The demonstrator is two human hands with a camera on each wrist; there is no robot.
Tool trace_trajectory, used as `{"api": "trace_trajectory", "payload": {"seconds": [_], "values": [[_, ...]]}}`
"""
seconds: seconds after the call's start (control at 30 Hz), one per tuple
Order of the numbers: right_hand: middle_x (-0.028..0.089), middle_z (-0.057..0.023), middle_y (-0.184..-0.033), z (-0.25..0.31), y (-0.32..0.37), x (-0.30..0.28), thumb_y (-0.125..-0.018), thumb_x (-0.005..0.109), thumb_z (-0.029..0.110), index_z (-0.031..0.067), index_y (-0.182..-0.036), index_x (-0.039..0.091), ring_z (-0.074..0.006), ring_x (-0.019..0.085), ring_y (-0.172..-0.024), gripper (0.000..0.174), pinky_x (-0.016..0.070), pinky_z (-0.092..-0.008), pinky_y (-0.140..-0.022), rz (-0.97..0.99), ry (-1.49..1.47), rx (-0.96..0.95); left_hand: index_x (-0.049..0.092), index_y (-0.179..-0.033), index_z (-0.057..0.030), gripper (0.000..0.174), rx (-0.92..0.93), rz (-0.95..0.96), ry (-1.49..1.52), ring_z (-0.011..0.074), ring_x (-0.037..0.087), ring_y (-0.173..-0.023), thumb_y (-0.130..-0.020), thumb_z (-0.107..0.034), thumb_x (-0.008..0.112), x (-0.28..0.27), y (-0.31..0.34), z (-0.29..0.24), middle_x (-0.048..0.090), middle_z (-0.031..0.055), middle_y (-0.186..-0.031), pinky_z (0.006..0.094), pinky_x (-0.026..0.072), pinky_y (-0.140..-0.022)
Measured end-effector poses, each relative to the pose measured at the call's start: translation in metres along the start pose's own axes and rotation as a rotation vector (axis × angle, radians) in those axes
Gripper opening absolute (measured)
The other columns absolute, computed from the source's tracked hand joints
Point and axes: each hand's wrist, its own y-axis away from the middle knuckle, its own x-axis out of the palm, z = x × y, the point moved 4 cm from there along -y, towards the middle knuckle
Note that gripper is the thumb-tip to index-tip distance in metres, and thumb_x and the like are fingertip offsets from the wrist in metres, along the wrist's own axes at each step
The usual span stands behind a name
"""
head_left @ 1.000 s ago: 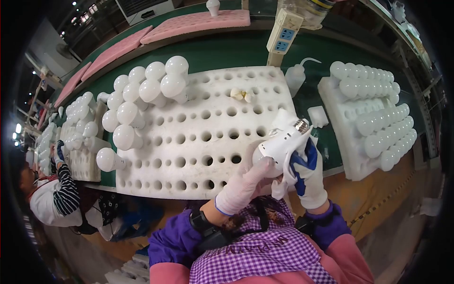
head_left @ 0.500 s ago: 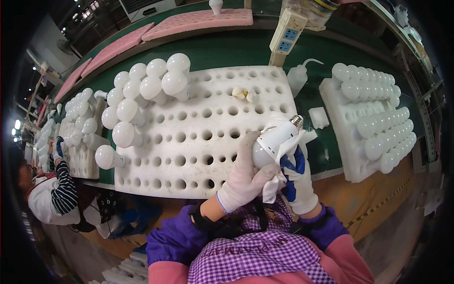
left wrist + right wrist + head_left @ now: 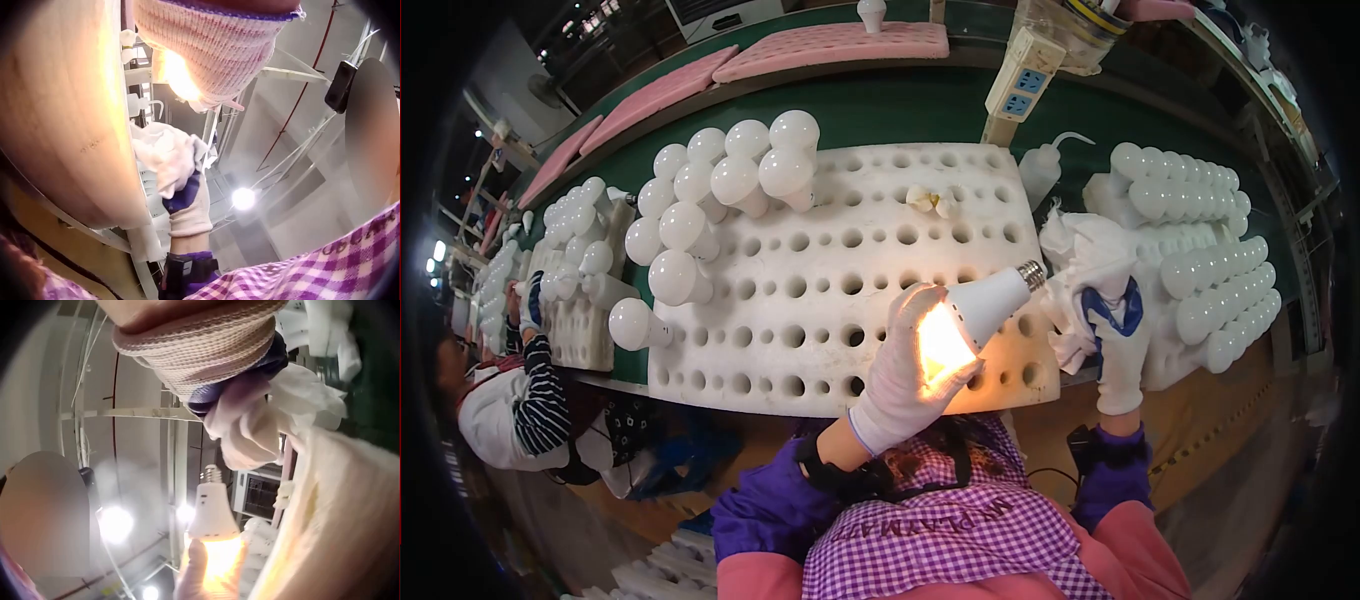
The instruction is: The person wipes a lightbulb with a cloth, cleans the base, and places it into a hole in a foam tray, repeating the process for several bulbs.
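In the head view my gloved left hand (image 3: 890, 385) grips a light bulb (image 3: 992, 305) by its round globe, which glows bright yellow-white. The bulb tilts, its metal screw base pointing up and to the right, over the front of a white foam tray (image 3: 820, 360) with rows of holes. My gloved right hand (image 3: 1118, 335), with blue on its palm side, holds a crumpled white cloth (image 3: 1085, 250) to the right of the screw base. In the right wrist view the lit bulb (image 3: 214, 512) shows apart from the bunched cloth (image 3: 250, 434).
Unlit bulbs (image 3: 683, 227) fill the tray's left part; a small cream-coloured piece (image 3: 933, 201) lies near its back. A second tray of bulbs (image 3: 1200, 270) stands right, beside a spout bottle (image 3: 1040, 172). Behind is a socket post (image 3: 1017, 80). Another person (image 3: 515, 410) works at far left.
The cloth has come off the bulb and moved right with my right hand. The bulb, dark before, is now lit in my left hand, its screw base still pointing up and right.
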Motion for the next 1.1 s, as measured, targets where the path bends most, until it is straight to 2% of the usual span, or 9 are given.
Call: {"api": "trace_trajectory", "payload": {"seconds": [0.1, 0.2, 0.23, 0.27, 0.53, 0.73, 0.83, 0.9, 1.1], "values": [[0.059, -0.0050, -0.107, 0.009, 0.010, 0.011, -0.078, 0.064, 0.000, -0.0029, -0.120, 0.051, -0.0108, 0.056, -0.093, 0.044, 0.0457, -0.0236, -0.083, 0.068, -0.192, 0.061, 0.028, -0.134, -0.0030, 0.077, -0.144, 0.051, 0.119, 0.0303, 0.050, -0.111, -0.075, -0.014, 0.075, 0.001, 0.003, 0.001, 0.040, 0.0186, -0.127, 0.0383, 0.0453, -0.090], [0.057, -0.0032, -0.112, 0.018, 0.017, 0.038, -0.077, 0.069, 0.002, -0.0014, -0.125, 0.049, -0.0107, 0.055, -0.096, 0.052, 0.0456, -0.0250, -0.085, 0.270, -0.076, 0.144, 0.028, -0.135, -0.0025, 0.073, -0.277, 0.074, 0.350, 0.0267, 0.048, -0.113, -0.078, -0.014, 0.073, 0.008, 0.001, -0.005, 0.040, 0.0170, -0.126, 0.0368, 0.0437, -0.092], [0.057, -0.0030, -0.111, 0.016, 0.022, 0.052, -0.077, 0.072, 0.003, -0.0002, -0.127, 0.047, -0.0105, 0.055, -0.094, 0.056, 0.0458, -0.0245, -0.083, 0.364, -0.340, 0.221, 0.028, -0.135, -0.0025, 0.073, -0.268, 0.080, 0.351, 0.0267, 0.048, -0.113, -0.078, -0.014, 0.073, 0.011, 0.001, -0.005, 0.040, 0.0170, -0.126, 0.0368, 0.0437, -0.092], [0.056, 0.0003, -0.092, 0.014, 0.024, 0.063, -0.078, 0.075, 0.018, 0.0015, -0.118, 0.050, -0.0071, 0.054, -0.072, 0.050, 0.0447, -0.0206, -0.062, 0.412, -0.411, 0.221, 0.027, -0.135, -0.0023, 0.073, -0.261, 0.085, 0.338, 0.0262, 0.048, -0.113, -0.079, -0.015, 0.072, 0.014, 0.002, -0.003, 0.040, 0.0168, -0.126, 0.0365, 0.0432, -0.093], [0.058, 0.0000, -0.090, 0.017, 0.029, 0.083, -0.076, 0.063, 0.001, 0.0037, -0.112, 0.053, -0.0066, 0.055, -0.073, 0.037, 0.0455, -0.0200, -0.063, 0.338, -0.392, 0.285, 0.025, -0.137, -0.0013, 0.073, -0.311, 0.097, 0.385, 0.0263, 0.045, -0.117, -0.080, -0.016, 0.070, 0.020, 0.014, 0.007, 0.037, 0.0176, -0.129, 0.0366, 0.0405, -0.096], [0.060, -0.0006, -0.100, 0.017, 0.030, 0.076, -0.073, 0.073, 0.002, 0.0028, -0.114, 0.054, -0.0078, 0.056, -0.086, 0.045, 0.0469, -0.0236, -0.077, 0.348, -0.400, 0.215, 0.026, -0.136, -0.0010, 0.072, -0.212, 0.069, 0.322, 0.0260, 0.044, -0.118, -0.081, -0.017, 0.070, 0.015, 0.010, -0.003, 0.038, 0.0171, -0.130, 0.0363, 0.0394, -0.097], [0.060, -0.0009, -0.101, 0.014, 0.031, 0.067, -0.067, 0.078, 0.004, 0.0032, -0.116, 0.053, -0.0094, 0.056, -0.089, 0.055, 0.0469, -0.0256, -0.080, 0.364, -0.382, 0.288, 0.027, -0.137, -0.0012, 0.066, -0.397, 0.119, 0.723, 0.0241, 0.046, -0.118, -0.087, -0.025, 0.064, 0.013, 0.005, 0.000, 0.042, 0.0155, -0.129, 0.0366, 0.0410, -0.097], [0.060, -0.0007, -0.101, 0.017, 0.031, 0.068, -0.062, 0.082, 0.006, 0.0028, -0.116, 0.053, -0.0097, 0.056, -0.089, 0.061, 0.0465, -0.0261, -0.081, 0.380, -0.296, 0.255, 0.026, -0.137, -0.0011, 0.068, -0.892, 0.335, 1.395, 0.0235, 0.051, -0.111, -0.092, -0.046, 0.052, 0.016, 0.005, -0.012, 0.044, 0.0148, -0.126, 0.0377, 0.0446, -0.092], [0.061, -0.0001, -0.099, 0.018, 0.030, 0.069, -0.062, 0.083, 0.005, 0.0033, -0.112, 0.055, -0.0099, 0.057, -0.087, 0.057, 0.0465, -0.0262, -0.081, 0.432, -0.263, 0.258, 0.030, -0.138, -0.0048, 0.053, -0.858, 0.289, 1.373, 0.0188, 0.051, -0.113, -0.097, -0.034, 0.048, 0.013, 0.007, -0.011, 0.048, 0.0100, -0.126, 0.0354, 0.0456, -0.093]]}}
